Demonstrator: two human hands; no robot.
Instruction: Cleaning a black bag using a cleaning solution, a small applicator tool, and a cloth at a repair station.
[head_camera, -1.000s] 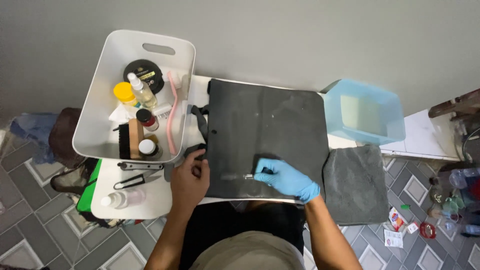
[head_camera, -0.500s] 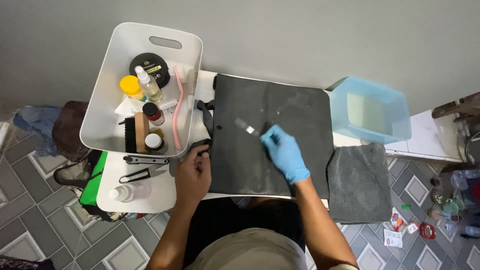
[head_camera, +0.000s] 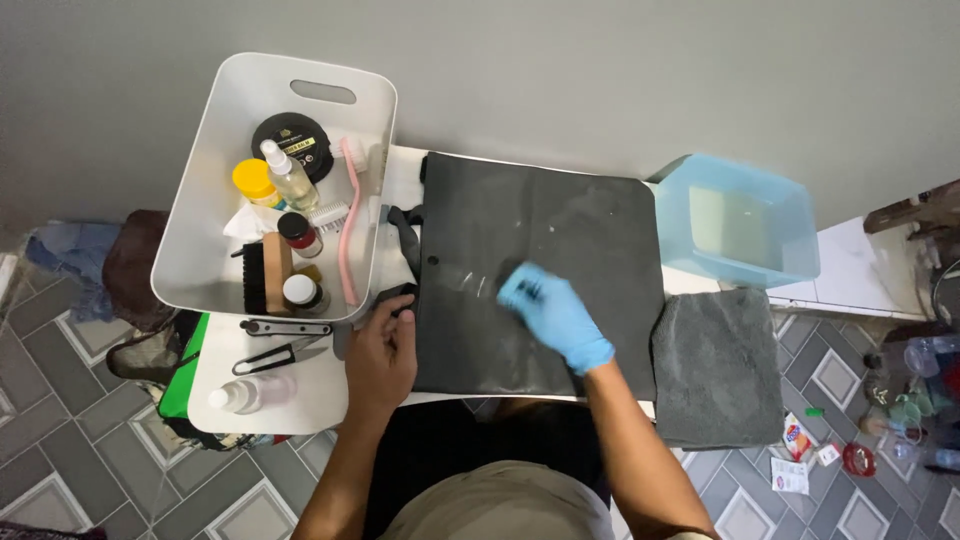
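Note:
A black flat bag lies on a small white table. My bare left hand grips the bag's left edge beside its strap and pins it down. My right hand, in a blue glove, is over the middle-left of the bag. Motion blurs it. It is closed on a small brush whose tip shows only as a faint streak on the bag's surface.
A white tub at the left holds bottles, a round black tin, a pink brush and a wooden brush. Black scissors and a spray bottle lie below it. A blue basin and grey cloth are at the right.
My gloved right hand moved from the bag's near edge up toward its middle, then slightly left, brushing across it. My left hand stayed on the bag's left edge.

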